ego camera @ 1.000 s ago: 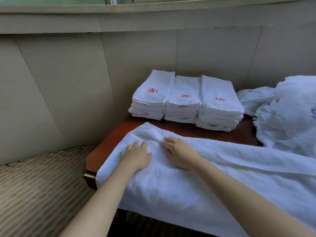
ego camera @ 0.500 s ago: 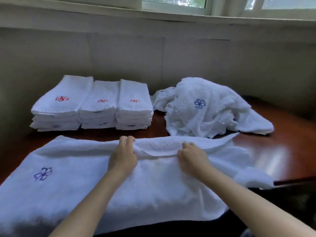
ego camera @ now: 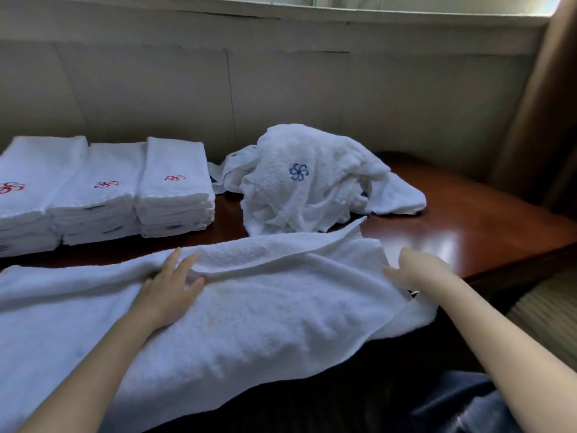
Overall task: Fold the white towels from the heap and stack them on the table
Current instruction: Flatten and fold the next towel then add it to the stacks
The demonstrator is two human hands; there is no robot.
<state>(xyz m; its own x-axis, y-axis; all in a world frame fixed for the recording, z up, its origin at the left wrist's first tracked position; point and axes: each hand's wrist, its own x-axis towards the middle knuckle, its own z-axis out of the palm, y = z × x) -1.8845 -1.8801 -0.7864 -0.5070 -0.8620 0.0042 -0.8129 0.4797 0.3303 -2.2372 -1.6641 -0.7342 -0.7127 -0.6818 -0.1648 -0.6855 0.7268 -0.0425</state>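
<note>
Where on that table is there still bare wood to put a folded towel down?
Bare table lies right of the heap, out to the edge. A narrow strip runs between the stacks and the spread towel. The left and front are crowded.

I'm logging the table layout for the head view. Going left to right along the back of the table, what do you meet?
Left folded stack → middle folded stack → right folded stack, all three with red emblems on top → heap of unfolded towels with a blue emblem → bare table.
</note>
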